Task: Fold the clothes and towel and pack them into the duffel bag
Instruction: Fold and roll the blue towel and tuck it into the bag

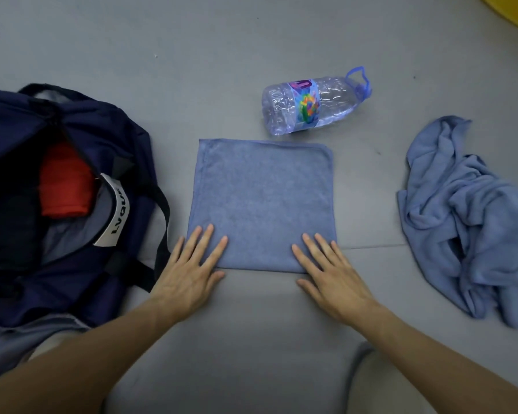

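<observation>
A blue towel (pixel 262 198) lies flat as a neat square in the middle of the grey surface. My left hand (pixel 189 270) presses with straight fingers on its near left corner. My right hand (pixel 329 273) presses flat on its near right corner. To the left, a navy duffel bag (pixel 81 138) stands unzipped, with a folded red garment (pixel 65 183) and dark clothing inside. A crumpled light-blue garment (pixel 467 222) lies in a heap at the right.
A large clear plastic water bottle (pixel 311 104) with a blue handle lies on its side just beyond the towel. A yellow object (pixel 515 16) shows at the top right corner. The bag's dark strap (pixel 162 222) loops beside my left hand.
</observation>
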